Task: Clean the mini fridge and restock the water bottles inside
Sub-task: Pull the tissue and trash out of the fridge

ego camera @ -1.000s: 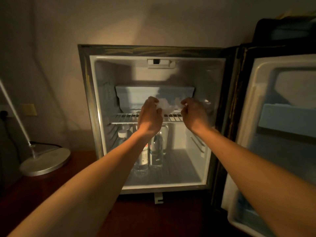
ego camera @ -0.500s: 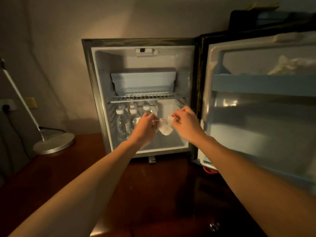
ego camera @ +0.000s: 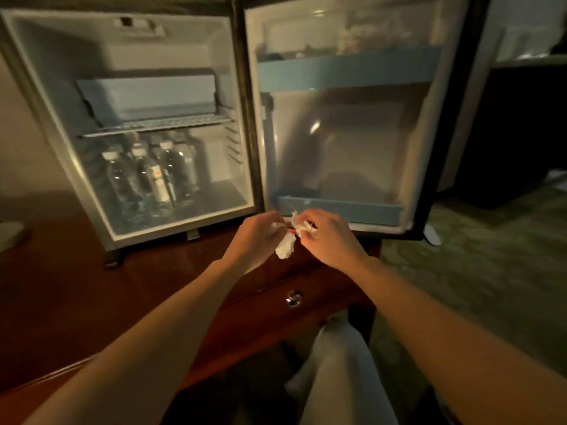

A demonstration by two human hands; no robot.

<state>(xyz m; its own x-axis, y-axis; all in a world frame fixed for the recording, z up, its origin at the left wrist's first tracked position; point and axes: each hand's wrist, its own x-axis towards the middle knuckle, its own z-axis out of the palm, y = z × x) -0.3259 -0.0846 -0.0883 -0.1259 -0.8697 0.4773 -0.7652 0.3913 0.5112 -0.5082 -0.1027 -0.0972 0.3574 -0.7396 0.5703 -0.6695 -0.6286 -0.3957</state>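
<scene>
The tissue hangs between the two hands, just in front of the mini fridge's open door and above the front of the wooden cabinet. The left hand pinches its upper edge from about nine o'clock and the right hand from three o'clock, fingers curled in on the paper; the loose part droops toward six. Held this way, the paper is probably being refolded or pulled to a fresh face before more wiping, though that is a guess. Something small and red shows between the fingertips; I cannot tell what it is.

From the tissue, the water bottles stand at about ten o'clock, bunched upright on the left side of the fridge floor under the wire shelf. Keeping them left leaves the right half of the floor bare, which suits either wiping or adding bottles.

The lower door rail sits at twelve o'clock, just beyond the knuckles, so the nearest surface to wipe is the door lining above it. The upper door rail lies further up, with pale blurred items behind it.

The door swings out past the cabinet's right end over the carpet. A drawer knob sits at six o'clock, below the hands. The person's leg stands close to the cabinet front, so room to move lies mostly rightward.
</scene>
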